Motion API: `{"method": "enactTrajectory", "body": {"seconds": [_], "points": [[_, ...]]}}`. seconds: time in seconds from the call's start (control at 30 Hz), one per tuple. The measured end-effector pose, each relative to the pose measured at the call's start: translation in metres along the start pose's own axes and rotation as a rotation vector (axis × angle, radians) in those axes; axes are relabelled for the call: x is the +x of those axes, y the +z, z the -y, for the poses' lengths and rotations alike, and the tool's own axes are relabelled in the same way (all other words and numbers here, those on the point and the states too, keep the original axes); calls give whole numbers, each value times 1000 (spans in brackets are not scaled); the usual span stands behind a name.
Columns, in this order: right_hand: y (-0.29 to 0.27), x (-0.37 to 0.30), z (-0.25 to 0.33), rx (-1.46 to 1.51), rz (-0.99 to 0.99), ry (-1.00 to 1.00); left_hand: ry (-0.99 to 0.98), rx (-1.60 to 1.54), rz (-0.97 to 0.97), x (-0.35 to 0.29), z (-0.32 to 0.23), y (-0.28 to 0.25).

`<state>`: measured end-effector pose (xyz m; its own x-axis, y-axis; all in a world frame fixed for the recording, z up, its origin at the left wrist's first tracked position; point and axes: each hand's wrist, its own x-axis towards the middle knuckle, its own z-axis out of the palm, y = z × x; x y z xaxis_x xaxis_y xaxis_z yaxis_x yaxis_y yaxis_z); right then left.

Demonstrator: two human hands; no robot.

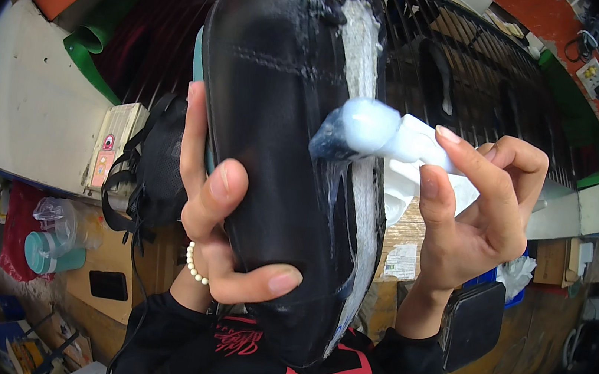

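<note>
My left hand (215, 233) grips a black leather shoe upper (269, 131) from its left side, thumb and fingers wrapped round it. A sliver of teal (199, 55) shows along its left edge. Down the right side of the upper runs a rough whitish strip (362, 49), with wet-looking streaks near its middle. My right hand (482, 194) pinches the white handle of a brush (366, 128) between thumb and fingers. The brush's head, coated in thick, glossy, pale-bluish paste, lies against the upper beside the strip. The far end of the handle is hidden by my fingers.
A barred rack (473, 51) spans the back, with dark shoe-like shapes on it. To the left are a black mesh bag (160, 162), a cardboard box (114, 142), a phone (109, 285) and a teal jar (52, 255). A black pad (473, 324) lies at right.
</note>
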<state>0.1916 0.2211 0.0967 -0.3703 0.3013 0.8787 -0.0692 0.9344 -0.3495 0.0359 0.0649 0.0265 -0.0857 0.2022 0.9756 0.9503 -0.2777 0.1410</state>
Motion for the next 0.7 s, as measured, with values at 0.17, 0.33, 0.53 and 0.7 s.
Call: {"method": "enactTrajectory", "body": {"seconds": [0.17,0.33,0.53,0.7], "points": [[1,11,-2,-18,-65,-24,95,45,36,1,-3,-1],[-2,19,-6,-48,-105,-66,137,53,65,0,-7,-3],[-2,25,-28,115,-55,-159,102,-8,58,-2,-13,-2],[-2,30,-47,234,52,-221,104,2,71,-1,-15,-4]]}}
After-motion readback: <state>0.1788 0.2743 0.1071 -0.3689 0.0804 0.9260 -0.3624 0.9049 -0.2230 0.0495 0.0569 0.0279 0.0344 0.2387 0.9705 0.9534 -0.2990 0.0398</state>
